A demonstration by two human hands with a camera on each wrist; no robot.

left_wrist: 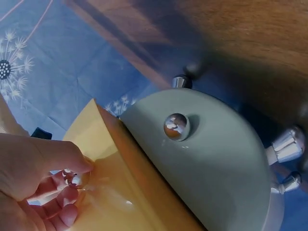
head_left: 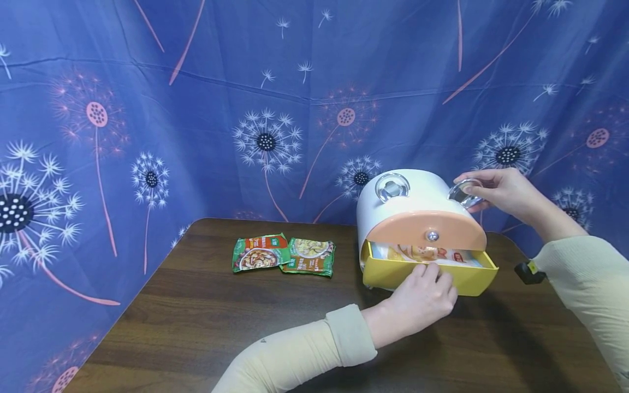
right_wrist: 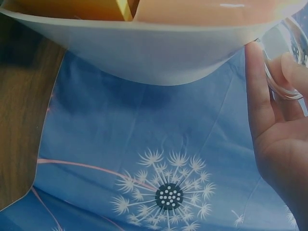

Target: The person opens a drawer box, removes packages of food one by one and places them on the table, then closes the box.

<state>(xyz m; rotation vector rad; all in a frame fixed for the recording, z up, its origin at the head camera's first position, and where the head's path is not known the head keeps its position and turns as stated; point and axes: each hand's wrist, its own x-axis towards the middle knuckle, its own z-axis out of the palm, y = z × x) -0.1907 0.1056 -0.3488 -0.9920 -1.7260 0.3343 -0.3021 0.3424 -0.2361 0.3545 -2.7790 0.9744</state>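
A white rounded cabinet (head_left: 417,191) with an orange upper front (head_left: 403,226) stands at the right of the table. Its yellow drawer (head_left: 383,275) is pulled partway out, with packets (head_left: 417,254) lying inside. In front of the drawer, my left hand (head_left: 425,300) pinches the drawer's metal knob (left_wrist: 74,179) between thumb and fingers, as the left wrist view shows. My right hand (head_left: 503,191) grips the right chrome ring (head_left: 462,192) on the cabinet's top, thumb on the near side. A second knob (head_left: 432,236) on the orange front is untouched.
Two green-and-red food packets (head_left: 260,253) (head_left: 309,256) lie left of the cabinet, one overlapping the other. Another chrome ring (head_left: 392,188) sits on the cabinet's top left. A blue dandelion-print cloth (head_left: 221,136) hangs behind the brown wooden table (head_left: 196,305).
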